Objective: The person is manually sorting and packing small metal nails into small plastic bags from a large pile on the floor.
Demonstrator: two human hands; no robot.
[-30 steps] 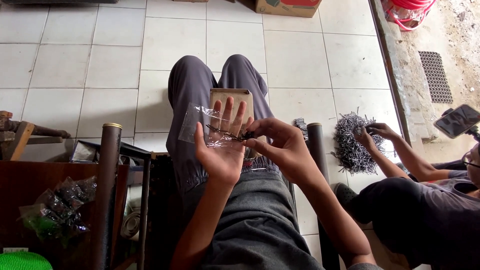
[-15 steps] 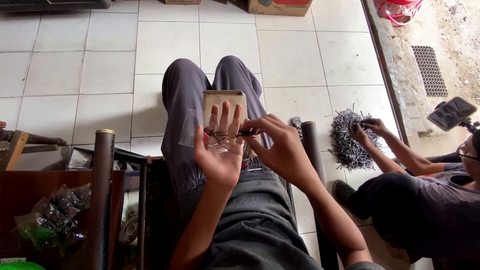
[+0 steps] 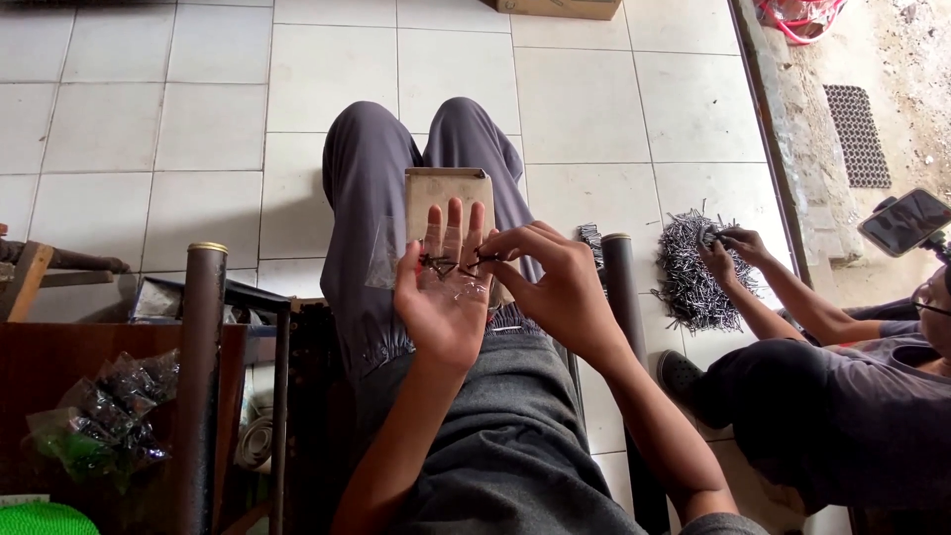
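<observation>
Person sat w/ legs out over a white tiled floor (image 3: 149, 109). Left hand (image 3: 448, 297) was palm-up, fingers spread and straight, w/ a small clear plastic bag (image 3: 396, 253) lying across palm & fingers; a few small dark metal clips (image 3: 439, 265) sat on it near the finger bases, inside or on top of the bag, couldn't tell. Right hand (image 3: 555, 282) was curled, thumb & forefinger pinched on one dark clip (image 3: 485, 262) right at the left fingertips' inner side. Under both hands, a tan cardboard box (image 3: 448, 188) rested on the lap, near the knees; contents hidden by the fingers.

At the floor's right edge, a co-worker's hand (image 3: 738, 246) touched a loose heap of grey metal pieces (image 3: 693, 267). A phone (image 3: 906, 220) stood at the far right. Lower left corner: a clear bag of dark parts (image 3: 109, 416) on a brown surface, beside two dark upright posts (image 3: 203, 376).
</observation>
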